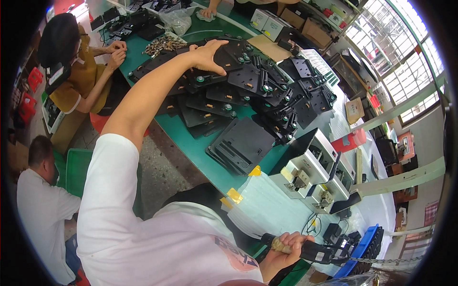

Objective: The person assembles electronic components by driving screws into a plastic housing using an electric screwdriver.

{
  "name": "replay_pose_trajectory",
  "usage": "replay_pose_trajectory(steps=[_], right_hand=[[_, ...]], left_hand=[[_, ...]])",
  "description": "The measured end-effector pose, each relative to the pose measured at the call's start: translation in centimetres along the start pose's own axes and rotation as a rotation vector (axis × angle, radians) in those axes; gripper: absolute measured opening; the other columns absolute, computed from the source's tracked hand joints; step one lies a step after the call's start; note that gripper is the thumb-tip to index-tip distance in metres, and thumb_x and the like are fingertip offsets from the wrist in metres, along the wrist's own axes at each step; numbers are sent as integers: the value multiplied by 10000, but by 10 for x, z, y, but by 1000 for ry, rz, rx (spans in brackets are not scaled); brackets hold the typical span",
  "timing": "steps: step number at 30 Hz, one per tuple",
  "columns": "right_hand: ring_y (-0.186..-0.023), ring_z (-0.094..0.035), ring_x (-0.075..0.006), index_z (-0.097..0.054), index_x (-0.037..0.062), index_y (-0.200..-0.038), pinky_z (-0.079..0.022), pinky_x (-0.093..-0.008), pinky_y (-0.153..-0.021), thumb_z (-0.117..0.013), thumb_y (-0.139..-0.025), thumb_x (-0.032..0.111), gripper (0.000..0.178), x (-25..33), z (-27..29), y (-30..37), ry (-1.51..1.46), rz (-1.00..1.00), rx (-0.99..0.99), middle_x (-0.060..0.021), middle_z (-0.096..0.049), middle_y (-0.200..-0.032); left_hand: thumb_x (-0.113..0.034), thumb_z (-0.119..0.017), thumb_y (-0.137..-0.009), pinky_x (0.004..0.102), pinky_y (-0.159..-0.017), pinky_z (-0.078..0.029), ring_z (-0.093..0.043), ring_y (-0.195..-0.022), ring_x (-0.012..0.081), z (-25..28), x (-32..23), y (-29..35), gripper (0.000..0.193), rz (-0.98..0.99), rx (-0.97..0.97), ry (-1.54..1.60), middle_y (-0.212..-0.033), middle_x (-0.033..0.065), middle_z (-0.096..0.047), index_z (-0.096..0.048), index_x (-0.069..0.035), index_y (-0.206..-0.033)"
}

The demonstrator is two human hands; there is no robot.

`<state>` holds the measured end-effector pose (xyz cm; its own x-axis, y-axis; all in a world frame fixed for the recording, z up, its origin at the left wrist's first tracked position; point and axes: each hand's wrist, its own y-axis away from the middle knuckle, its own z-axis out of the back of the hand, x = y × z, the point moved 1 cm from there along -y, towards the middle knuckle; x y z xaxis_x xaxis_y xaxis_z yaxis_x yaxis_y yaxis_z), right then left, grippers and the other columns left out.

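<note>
My left hand [208, 56] is stretched out over a heap of flat black plastic plates [205, 102] with small green-and-metal fittings at their corners. Its thumb and fingers are spread, and nothing is held between them; I cannot tell whether the fingertips touch a plate. Low in the picture, my right hand [286, 249] wraps around an electric screwdriver [318, 252] with a black body and a tan grip section. The tool lies roughly sideways, and its narrow end points left. Closer to me than the heap, a small stack of black square covers [242, 145] sits at the table's edge.
Two metal-and-black machines [310, 171] stand at the right, with a red container [350, 140] behind. Loose brass-coloured parts [164, 45] lie at the far left. A chain [391, 260] runs right of the screwdriver beside a blue tray [358, 250]. Co-workers [83, 71] sit leftward.
</note>
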<state>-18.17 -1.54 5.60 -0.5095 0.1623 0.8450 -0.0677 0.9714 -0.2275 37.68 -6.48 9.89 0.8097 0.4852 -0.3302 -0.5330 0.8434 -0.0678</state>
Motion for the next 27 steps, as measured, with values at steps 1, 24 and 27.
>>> replay_pose_trajectory(steps=[1,24,27], right_hand=[[-642,-395,-92,-478,100,-1237,-353,-245,-584,-571,-860,115,389,0,-1,1,-11,-15,0,18,-389,-705],[-675,-462,-136,-472,89,-1242,-405,-289,-604,-530,-868,113,378,64,12,-65,-141,456,94,-8,-465,-736],[-677,-467,-138,-455,88,-1260,-434,-301,-618,-534,-871,96,397,50,-6,-83,-132,438,144,-17,-471,-727]], left_hand=[[-609,-772,-583,539,-1094,-182,-302,-1415,312,0,-1,3,1175,-8,-42,-18,-1582,123,-181,-155,-273,-1525],[-240,-816,-540,504,-1001,-324,-407,-1272,365,-87,-211,256,897,-837,93,278,-1425,128,-413,-449,-183,-1356],[-253,-805,-552,508,-985,-319,-415,-1250,364,-110,-236,261,835,-835,61,327,-1408,95,-427,-500,-230,-1330]])
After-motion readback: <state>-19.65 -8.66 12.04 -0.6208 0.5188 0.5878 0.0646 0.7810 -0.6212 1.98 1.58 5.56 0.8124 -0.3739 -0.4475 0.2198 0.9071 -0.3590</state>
